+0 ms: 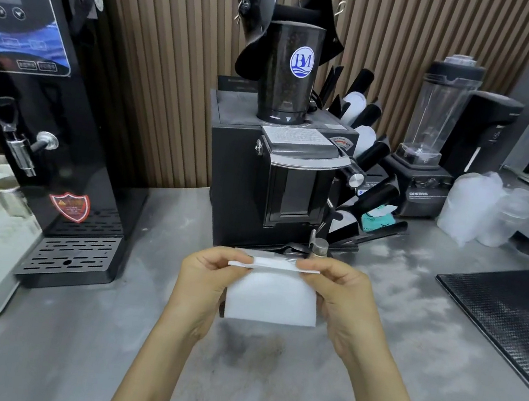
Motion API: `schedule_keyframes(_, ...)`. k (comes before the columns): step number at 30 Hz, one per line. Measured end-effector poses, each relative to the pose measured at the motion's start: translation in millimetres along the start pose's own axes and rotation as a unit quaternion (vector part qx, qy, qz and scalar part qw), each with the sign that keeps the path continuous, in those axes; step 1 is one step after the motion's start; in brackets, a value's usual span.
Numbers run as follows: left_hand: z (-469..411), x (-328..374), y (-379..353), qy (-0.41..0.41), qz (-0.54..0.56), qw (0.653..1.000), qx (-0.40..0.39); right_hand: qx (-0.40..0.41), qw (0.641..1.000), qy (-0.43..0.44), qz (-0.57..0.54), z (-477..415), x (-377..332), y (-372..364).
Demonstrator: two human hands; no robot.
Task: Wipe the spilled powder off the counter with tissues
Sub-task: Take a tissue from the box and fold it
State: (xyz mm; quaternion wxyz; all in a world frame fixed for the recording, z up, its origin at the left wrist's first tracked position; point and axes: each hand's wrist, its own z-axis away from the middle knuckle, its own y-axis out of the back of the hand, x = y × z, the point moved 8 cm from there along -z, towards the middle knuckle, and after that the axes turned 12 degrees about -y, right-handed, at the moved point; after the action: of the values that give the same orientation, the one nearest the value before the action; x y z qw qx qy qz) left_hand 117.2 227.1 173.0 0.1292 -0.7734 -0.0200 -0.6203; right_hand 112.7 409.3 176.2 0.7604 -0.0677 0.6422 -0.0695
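Prep step: left hand (pixel 209 269) and right hand (pixel 334 286) pinch tissue (pixel 271 298) top edge above bench (pixel 102 330); next, press onto powder (pixel 253 343), I'd say.

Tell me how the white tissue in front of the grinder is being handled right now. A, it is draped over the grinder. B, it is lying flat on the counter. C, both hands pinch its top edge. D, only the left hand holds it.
C: the left hand and the right hand each pinch one end of the top edge of the tissue, which hangs between them.
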Motion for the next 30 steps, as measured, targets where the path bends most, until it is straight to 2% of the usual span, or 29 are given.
schedule_keyframes(6,-1.5,2.7,-1.0,-0.017,-0.014,1.0,-0.017,-0.019,1.0,0.02,0.006,-0.8,-5.8,-2.7)
schedule_keyframes(10,-2.6,4.8,1.2,-0.03,-0.04,0.999,-0.019,-0.012,0.999,0.0,0.048,-4.3,-2.5,-5.2)
schedule_keyframes(15,-1.9,14.6,0.5,-0.049,-0.042,0.997,-0.039,-0.033,0.996,0.021,0.079,-3.2,-9.8,-10.8)
schedule_keyframes(19,-4.6,12.6,4.9,-0.056,-0.046,0.997,-0.01,-0.015,0.996,0.058,0.072,-5.5,-13.0,-13.5)
schedule_keyframes(23,-6.7,12.1,6.2,-0.064,-0.046,0.997,-0.018,-0.029,0.998,0.033,0.035,-9.9,-8.8,-16.9)
schedule_keyframes(30,-7.1,7.1,9.3,-0.046,-0.061,0.997,-0.015,-0.015,0.996,0.022,0.08,-14.1,-3.3,-15.1)
